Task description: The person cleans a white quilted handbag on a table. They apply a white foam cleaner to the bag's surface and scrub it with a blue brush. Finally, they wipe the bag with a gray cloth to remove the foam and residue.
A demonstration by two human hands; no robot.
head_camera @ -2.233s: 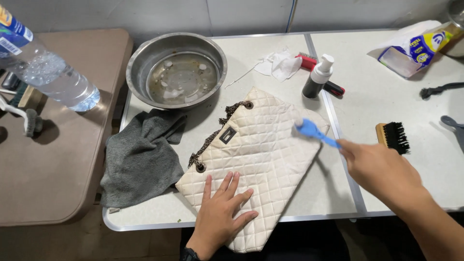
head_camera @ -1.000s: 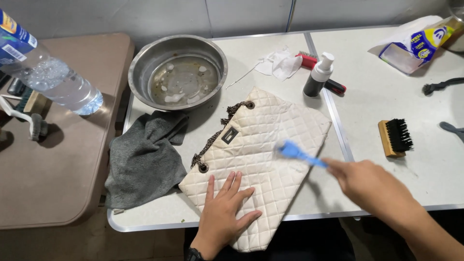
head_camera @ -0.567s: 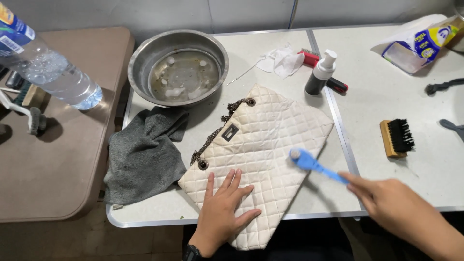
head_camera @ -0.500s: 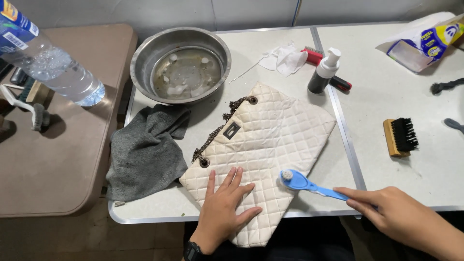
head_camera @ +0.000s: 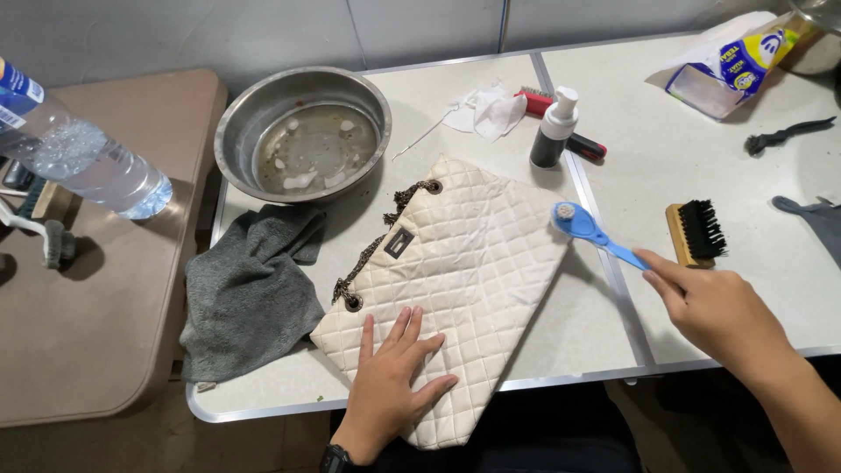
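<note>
A cream quilted handbag (head_camera: pixel 455 263) with a dark chain strap lies flat on the white table (head_camera: pixel 596 324). My left hand (head_camera: pixel 390 381) presses palm-down, fingers spread, on the bag's near corner. My right hand (head_camera: pixel 718 307) grips the handle of a small blue brush (head_camera: pixel 591 232), whose round head sits at the bag's right edge.
A steel bowl (head_camera: pixel 302 136) of murky water stands behind the bag, and a grey cloth (head_camera: pixel 250 289) lies to its left. A spray bottle (head_camera: pixel 554 130), white tissue (head_camera: pixel 489 109), a black-bristled wooden brush (head_camera: pixel 692 232) and a plastic pack (head_camera: pixel 731 66) lie to the right. A water bottle (head_camera: pixel 79 153) is at far left.
The blue brush has swept back and forth over the bag's right part, down toward the near edge and now back up to the right edge. My left hand has stayed put.
</note>
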